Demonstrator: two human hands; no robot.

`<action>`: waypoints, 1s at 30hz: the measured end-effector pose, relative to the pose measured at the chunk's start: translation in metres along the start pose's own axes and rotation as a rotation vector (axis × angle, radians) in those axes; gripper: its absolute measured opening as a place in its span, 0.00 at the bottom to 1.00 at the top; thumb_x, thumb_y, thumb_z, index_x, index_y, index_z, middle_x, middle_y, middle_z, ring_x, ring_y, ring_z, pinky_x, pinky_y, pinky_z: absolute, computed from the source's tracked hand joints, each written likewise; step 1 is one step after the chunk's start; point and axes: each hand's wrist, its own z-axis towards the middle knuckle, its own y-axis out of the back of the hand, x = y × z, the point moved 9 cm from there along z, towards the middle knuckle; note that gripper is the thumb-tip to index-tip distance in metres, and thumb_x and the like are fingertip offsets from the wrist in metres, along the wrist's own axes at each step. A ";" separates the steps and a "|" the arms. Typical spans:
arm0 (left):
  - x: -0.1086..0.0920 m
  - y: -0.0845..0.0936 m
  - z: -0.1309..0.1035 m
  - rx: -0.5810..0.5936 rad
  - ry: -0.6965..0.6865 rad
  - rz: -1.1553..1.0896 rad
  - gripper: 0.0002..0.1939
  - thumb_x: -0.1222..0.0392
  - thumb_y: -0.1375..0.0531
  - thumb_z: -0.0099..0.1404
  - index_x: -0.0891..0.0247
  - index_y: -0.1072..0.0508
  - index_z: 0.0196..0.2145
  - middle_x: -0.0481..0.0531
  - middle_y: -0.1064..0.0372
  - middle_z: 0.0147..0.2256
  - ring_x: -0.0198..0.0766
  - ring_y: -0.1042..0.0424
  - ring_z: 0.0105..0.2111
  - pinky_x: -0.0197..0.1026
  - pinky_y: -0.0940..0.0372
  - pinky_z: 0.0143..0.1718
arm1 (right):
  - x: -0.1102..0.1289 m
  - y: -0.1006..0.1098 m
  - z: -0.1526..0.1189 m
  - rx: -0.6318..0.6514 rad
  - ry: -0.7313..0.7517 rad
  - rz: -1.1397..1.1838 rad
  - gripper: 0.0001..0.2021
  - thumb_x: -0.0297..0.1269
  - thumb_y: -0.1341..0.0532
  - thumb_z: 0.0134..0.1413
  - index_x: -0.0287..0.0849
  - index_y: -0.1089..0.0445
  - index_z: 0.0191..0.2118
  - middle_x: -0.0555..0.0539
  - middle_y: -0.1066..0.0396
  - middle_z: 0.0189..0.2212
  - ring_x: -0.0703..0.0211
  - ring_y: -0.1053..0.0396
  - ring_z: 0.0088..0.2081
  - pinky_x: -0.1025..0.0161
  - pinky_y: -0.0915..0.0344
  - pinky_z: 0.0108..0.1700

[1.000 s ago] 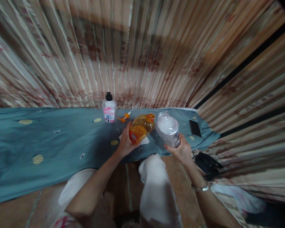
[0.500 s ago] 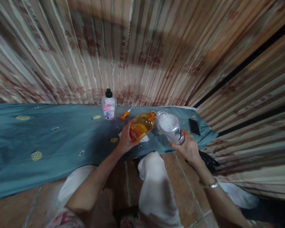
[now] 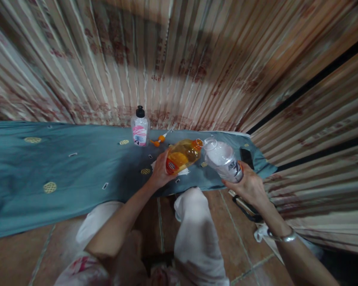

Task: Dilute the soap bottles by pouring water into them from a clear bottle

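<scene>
The fingers of my left hand curl round the base of an amber bottle at the frame's centre, while those of my right hand grip the lower end of a clear bottle just right of centre. Both lean inward, open mouths nearly meeting; I can't tell whether the rims touch. The step in hand looks like lining up the two mouths, and the next move seems to call for steady wrists and a light squeeze, as the smooth, rounded plastic could slip or dent. Beneath lies crumpled white tissue on soft, wrinkled teal cloth. Beyond, left of centre, lie a glossy orange pump and an upright pink-labelled bottle; pleated, flower-printed curtain fills the upper frame.
</scene>
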 end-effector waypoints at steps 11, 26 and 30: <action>-0.005 -0.001 0.004 0.033 0.042 -0.030 0.60 0.64 0.25 0.47 0.57 0.52 0.70 0.64 0.41 0.66 0.59 0.38 0.64 0.63 0.43 0.67 | 0.006 0.015 0.001 0.037 0.049 -0.071 0.30 0.54 0.34 0.44 0.43 0.32 0.52 0.41 0.21 0.40 0.43 0.22 0.40 0.55 0.29 0.39; -0.003 -0.003 0.012 0.043 0.035 -0.044 0.59 0.62 0.26 0.46 0.62 0.52 0.70 0.66 0.40 0.64 0.61 0.36 0.63 0.61 0.41 0.66 | 0.012 0.029 0.006 0.005 0.083 -0.164 0.36 0.55 0.34 0.43 0.38 0.33 0.56 0.37 0.21 0.41 0.40 0.22 0.41 0.52 0.28 0.42; -0.003 -0.004 0.014 0.042 0.019 -0.058 0.60 0.63 0.27 0.46 0.62 0.52 0.70 0.66 0.40 0.65 0.60 0.37 0.64 0.61 0.42 0.67 | 0.012 0.031 0.006 0.021 0.064 -0.206 0.37 0.55 0.35 0.44 0.38 0.33 0.57 0.38 0.21 0.40 0.40 0.22 0.39 0.52 0.28 0.40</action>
